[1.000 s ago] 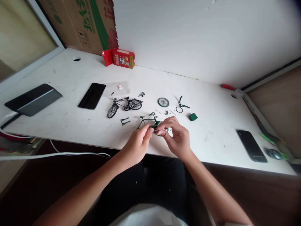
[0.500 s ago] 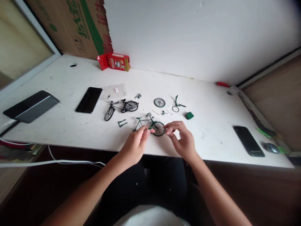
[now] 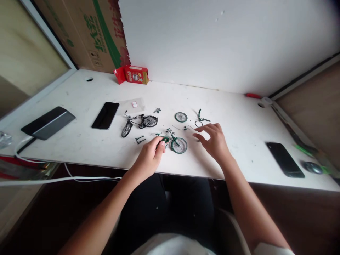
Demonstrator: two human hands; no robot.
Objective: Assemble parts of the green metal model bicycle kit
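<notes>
My left hand (image 3: pixel 150 154) pinches a small green bicycle part with a round end (image 3: pixel 165 140) between thumb and fingers. Just behind it is the green miniature bicycle (image 3: pixel 174 139), with a front wheel fitted; my fingers hide its rear end. My right hand (image 3: pixel 216 142) hovers over the table to the right, thumb and fingers apart and holding nothing. Beyond its fingertips lie a black ring (image 3: pixel 198 124), a green forked part (image 3: pixel 203 119) and a small green piece (image 3: pixel 185 128). A loose spoked wheel (image 3: pixel 181 117) lies flat farther back.
A black miniature bicycle (image 3: pixel 139 123) lies to the left, with a green U-shaped stand piece (image 3: pixel 140 139) in front. Phones (image 3: pixel 105 115) (image 3: pixel 285 159) rest on both sides. A red box (image 3: pixel 136 75) stands at the back; a computer mouse (image 3: pixel 312 167) is far right.
My right hand has moved away from the green bicycle, right and farther back, and its fingers have spread. My left hand still holds the green part, now with its round end showing.
</notes>
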